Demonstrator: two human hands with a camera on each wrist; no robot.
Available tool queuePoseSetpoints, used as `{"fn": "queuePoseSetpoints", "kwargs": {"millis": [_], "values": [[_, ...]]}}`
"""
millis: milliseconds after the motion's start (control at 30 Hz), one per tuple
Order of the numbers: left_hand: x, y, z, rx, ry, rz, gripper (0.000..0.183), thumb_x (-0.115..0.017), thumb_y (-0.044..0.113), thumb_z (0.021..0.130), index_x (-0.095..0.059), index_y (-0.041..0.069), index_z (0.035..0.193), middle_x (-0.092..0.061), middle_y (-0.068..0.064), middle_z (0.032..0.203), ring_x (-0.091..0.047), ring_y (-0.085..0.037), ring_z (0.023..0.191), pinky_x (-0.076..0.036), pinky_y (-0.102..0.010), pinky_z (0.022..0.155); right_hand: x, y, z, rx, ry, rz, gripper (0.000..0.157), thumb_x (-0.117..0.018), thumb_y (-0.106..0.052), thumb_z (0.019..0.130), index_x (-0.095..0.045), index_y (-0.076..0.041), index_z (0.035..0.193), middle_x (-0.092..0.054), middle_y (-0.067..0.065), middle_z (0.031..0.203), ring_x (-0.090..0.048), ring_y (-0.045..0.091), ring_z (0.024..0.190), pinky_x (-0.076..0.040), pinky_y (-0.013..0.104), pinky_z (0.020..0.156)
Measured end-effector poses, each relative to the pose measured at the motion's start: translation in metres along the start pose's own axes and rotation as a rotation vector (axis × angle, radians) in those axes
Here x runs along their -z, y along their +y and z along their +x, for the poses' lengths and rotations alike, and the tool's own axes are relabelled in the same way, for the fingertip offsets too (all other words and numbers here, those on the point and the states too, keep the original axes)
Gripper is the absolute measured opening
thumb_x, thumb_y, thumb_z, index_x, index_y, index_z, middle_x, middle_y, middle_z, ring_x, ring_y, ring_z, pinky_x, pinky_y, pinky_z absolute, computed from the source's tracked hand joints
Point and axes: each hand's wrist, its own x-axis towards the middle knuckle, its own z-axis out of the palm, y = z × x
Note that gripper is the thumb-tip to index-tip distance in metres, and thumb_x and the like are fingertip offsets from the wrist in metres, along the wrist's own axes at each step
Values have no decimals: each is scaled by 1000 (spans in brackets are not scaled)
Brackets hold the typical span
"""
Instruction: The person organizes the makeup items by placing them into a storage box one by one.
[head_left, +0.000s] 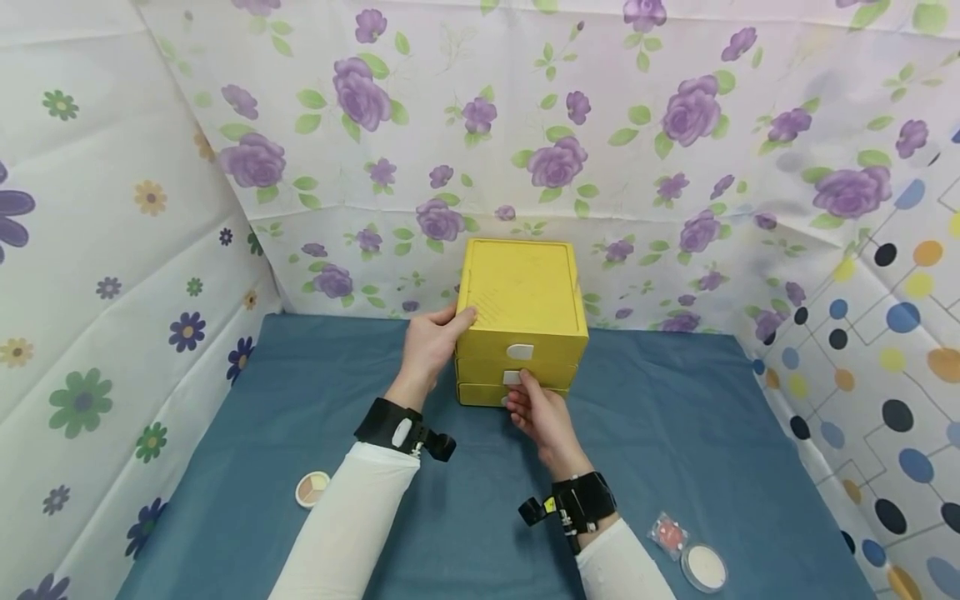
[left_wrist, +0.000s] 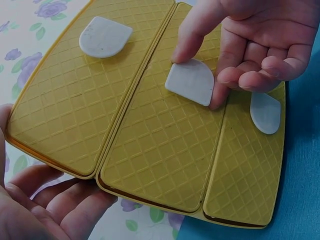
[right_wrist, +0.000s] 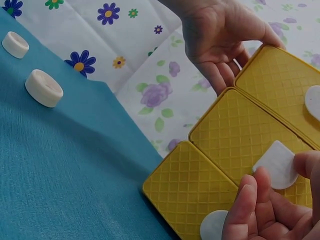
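A yellow three-drawer box [head_left: 523, 287] stands on the blue cloth, its drawer fronts facing me. My left hand [head_left: 431, 343] holds its upper left side, thumb on the top edge and fingers along the side wall. With thumb and fingers, my right hand [head_left: 545, 419] pinches the white pull tab [left_wrist: 190, 83] of the middle drawer. That drawer looks flush with the others. Another white tab [head_left: 520, 352] sits on the top drawer, and the bottom drawer's tab [left_wrist: 266, 113] is partly covered by my right hand in the head view.
On the left of the blue cloth [head_left: 465, 533] lies a round pan with tan sections [head_left: 312, 489]. Two round white pieces, one nearer [right_wrist: 44, 88], appear in the right wrist view. At right are a small clear packet [head_left: 667, 535] and a round clear-rimmed case [head_left: 705, 568]. Flowered sheets [head_left: 450, 158] hang behind.
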Motion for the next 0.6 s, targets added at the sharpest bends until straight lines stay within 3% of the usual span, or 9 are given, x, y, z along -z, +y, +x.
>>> {"fn": "queuePoseSetpoints", "kwargs": {"millis": [267,433,600], "values": [[-1,0,0,0,7,6,64,-73,56,84,-64,16,132,-61,-1,135,-57,-16,116,-50,-41,99,-1,3,-1,20,-4,15,68,-63,-63,89,-69,-1,116,-67,3,92,-64,19,87,-56,29,72],[-1,-1,0,2,6,19,60,-72,56,84,-66,18,130,-63,-1,132,-57,-16,115,-50,-42,98,4,14,-4,-6,-43,21,76,-48,-71,93,-67,-3,122,-67,3,94,-64,20,87,-54,30,72],[0,0,0,7,5,9,60,-73,56,84,-66,19,130,-63,0,132,-58,-16,114,-51,-42,98,11,24,-7,-31,-65,-70,66,-44,-58,102,-65,0,123,-68,4,92,-65,20,85,-54,30,69]]}}
